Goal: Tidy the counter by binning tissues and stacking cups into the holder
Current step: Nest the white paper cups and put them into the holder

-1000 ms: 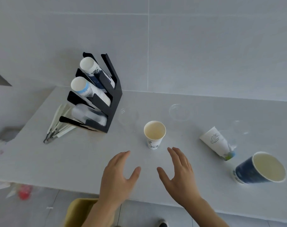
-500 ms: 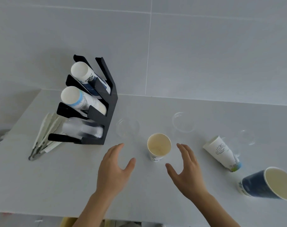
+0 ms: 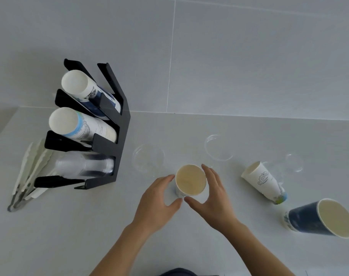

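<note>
A person's two bare hands cup a small white paper cup [image 3: 190,181] that stands upright, mouth up, on a pale grey counter [image 3: 70,226], just below the middle of the view. The left hand [image 3: 156,204] curves around the cup from seven o'clock; the right hand [image 3: 211,198] curves around it from four o'clock. Both hands are spread wide, fingers apart, with thumbs nearly meeting in front of the cup. Whether either hand is pressing on the cup wall cannot be told.

A black tiered cup holder [image 3: 109,136] stands at ten o'clock from the cup, against the wall. Its top two slots hold paper cup stacks lying on their sides; the bottom slot holds clear plastic cups.

At three o'clock lies a tipped white cup [image 3: 264,182]; at four o'clock, a tipped navy cup [image 3: 319,218]. Clear plastic cups [image 3: 148,158] stand just behind, hard to see. No tissues are visible.

To do this step well, one hand probably suffices: grip the cup low on its wall, lightly enough not to crush it, then turn it sideways to nest it into the matching stack of white cups.
</note>
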